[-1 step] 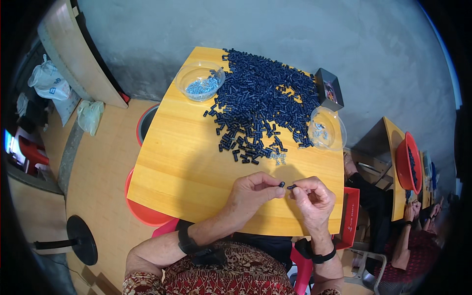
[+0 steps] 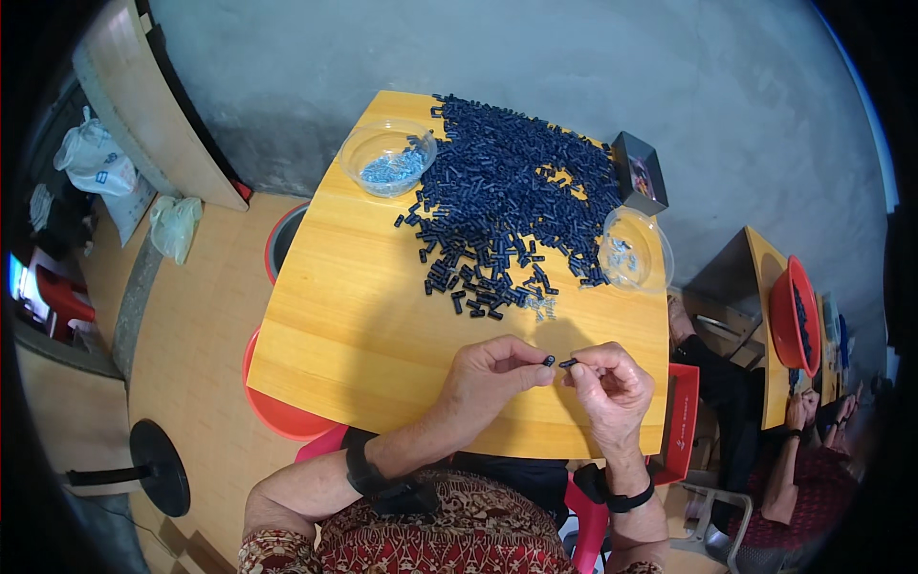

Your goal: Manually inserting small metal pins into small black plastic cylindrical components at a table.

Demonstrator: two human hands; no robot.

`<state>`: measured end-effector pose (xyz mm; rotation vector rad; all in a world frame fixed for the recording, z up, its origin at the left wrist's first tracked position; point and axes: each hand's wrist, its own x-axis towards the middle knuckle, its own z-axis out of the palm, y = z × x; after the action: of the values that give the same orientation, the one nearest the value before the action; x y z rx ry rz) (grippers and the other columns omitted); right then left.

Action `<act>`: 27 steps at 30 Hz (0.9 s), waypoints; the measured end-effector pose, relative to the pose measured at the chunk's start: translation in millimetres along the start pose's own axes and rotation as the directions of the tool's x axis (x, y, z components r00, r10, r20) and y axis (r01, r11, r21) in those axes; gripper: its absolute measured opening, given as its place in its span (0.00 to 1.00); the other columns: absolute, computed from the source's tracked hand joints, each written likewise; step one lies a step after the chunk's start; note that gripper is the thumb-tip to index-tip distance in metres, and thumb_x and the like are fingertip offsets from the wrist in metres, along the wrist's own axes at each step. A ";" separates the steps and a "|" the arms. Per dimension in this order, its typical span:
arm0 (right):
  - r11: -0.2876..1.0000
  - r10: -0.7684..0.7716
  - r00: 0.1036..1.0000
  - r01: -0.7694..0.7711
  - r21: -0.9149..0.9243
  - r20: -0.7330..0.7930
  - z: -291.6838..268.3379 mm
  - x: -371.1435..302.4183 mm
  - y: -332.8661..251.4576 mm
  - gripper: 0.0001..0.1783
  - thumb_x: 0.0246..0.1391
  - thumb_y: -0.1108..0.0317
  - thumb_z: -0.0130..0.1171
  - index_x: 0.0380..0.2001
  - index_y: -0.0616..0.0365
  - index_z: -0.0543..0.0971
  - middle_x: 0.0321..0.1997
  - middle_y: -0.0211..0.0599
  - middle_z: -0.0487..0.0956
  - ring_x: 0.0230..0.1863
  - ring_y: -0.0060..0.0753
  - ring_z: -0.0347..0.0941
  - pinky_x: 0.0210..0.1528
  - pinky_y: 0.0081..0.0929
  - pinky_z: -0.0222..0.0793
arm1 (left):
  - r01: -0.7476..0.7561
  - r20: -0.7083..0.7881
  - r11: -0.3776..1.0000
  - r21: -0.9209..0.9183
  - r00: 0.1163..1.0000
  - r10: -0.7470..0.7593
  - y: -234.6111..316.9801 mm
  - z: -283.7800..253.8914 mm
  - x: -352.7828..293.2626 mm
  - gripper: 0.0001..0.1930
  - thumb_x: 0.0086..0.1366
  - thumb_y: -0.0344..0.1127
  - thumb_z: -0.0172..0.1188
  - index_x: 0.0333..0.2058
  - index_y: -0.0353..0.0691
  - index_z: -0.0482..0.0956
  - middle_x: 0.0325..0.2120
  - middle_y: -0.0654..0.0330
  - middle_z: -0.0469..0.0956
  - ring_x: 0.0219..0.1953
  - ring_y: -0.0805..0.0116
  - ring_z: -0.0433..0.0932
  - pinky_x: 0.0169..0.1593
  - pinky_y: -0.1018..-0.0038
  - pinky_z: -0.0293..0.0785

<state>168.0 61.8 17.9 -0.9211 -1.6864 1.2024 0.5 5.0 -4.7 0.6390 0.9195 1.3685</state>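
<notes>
Over the near part of the yellow table [image 2: 335,325], my left hand [image 2: 492,381] pinches a small black cylindrical piece [image 2: 549,361] between thumb and forefinger. Just to its right, my right hand [image 2: 612,387] pinches another small dark piece [image 2: 569,364], its tip pointing toward the first. A narrow gap separates the two pieces. Beyond my hands spreads a large heap of black cylindrical pieces [image 2: 516,182]. A few small silvery parts [image 2: 541,308] lie at the heap's near edge; their exact kind is too small to tell.
A clear tub [image 2: 375,142] with bluish-silver small parts stands at the far left, another clear tub [image 2: 660,253] at the right. Behind that is a black box [image 2: 643,172]. Red basins [image 2: 273,407] sit below the table. At right, a co-worker's hands [image 2: 801,409] are near a red basin [image 2: 786,325].
</notes>
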 end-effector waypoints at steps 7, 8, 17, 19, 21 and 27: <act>0.988 -0.102 0.995 0.100 -0.119 -0.008 -2.8 3.2 -4.5 0.06 0.45 0.83 0.61 0.29 0.64 0.79 0.26 0.33 0.78 0.28 0.22 0.72 0.32 0.20 0.68 | -0.071 0.035 0.994 0.083 0.997 0.069 -1.9 1.7 -0.5 0.06 0.60 0.26 0.64 0.37 0.35 0.79 0.34 0.63 0.80 0.39 0.78 0.77 0.47 0.80 0.72; 0.988 -0.101 0.995 0.099 -0.119 -0.009 -2.9 3.3 -4.7 0.06 0.45 0.83 0.61 0.29 0.64 0.79 0.26 0.33 0.78 0.28 0.22 0.72 0.32 0.20 0.68 | -0.070 0.035 0.994 0.083 0.997 0.067 -2.2 1.7 -0.6 0.06 0.60 0.26 0.64 0.37 0.35 0.79 0.34 0.63 0.80 0.39 0.78 0.77 0.47 0.80 0.72; 0.967 -0.154 0.988 0.153 -0.205 0.010 -3.6 3.4 -4.5 0.06 0.44 0.82 0.62 0.28 0.64 0.78 0.26 0.34 0.78 0.27 0.24 0.73 0.32 0.21 0.68 | 0.003 0.051 0.998 0.069 0.999 -0.006 0.7 3.8 -3.8 0.08 0.61 0.28 0.63 0.39 0.33 0.79 0.33 0.61 0.81 0.39 0.75 0.78 0.47 0.79 0.73; 0.954 -0.188 0.982 0.183 -0.238 0.005 -3.2 3.0 -5.0 0.06 0.44 0.82 0.62 0.28 0.64 0.78 0.25 0.35 0.78 0.27 0.25 0.73 0.32 0.21 0.68 | 0.035 0.058 0.999 0.042 0.998 -0.037 0.8 3.3 -3.7 0.08 0.61 0.28 0.62 0.38 0.33 0.79 0.33 0.60 0.81 0.39 0.74 0.79 0.47 0.79 0.73; 0.941 -0.212 0.977 0.210 -0.265 0.021 -2.5 3.4 -6.7 0.06 0.43 0.82 0.62 0.28 0.64 0.78 0.25 0.35 0.77 0.26 0.26 0.73 0.31 0.22 0.69 | 0.035 0.048 0.998 0.053 0.998 -0.037 -0.2 1.8 -3.7 0.07 0.61 0.28 0.62 0.38 0.33 0.79 0.33 0.60 0.81 0.39 0.75 0.79 0.47 0.79 0.73; 0.893 -0.303 0.951 0.304 -0.331 0.056 0.9 3.9 -10.6 0.07 0.42 0.83 0.62 0.28 0.64 0.78 0.25 0.36 0.77 0.25 0.28 0.73 0.30 0.23 0.69 | 0.006 0.040 0.993 0.119 0.999 -0.011 -2.2 0.6 -4.3 0.07 0.61 0.28 0.62 0.38 0.34 0.79 0.33 0.62 0.80 0.39 0.77 0.78 0.47 0.79 0.72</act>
<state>164.8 62.2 28.8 -0.8118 -1.9914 0.7185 2.3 0.6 -5.5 0.7502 0.9759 1.2958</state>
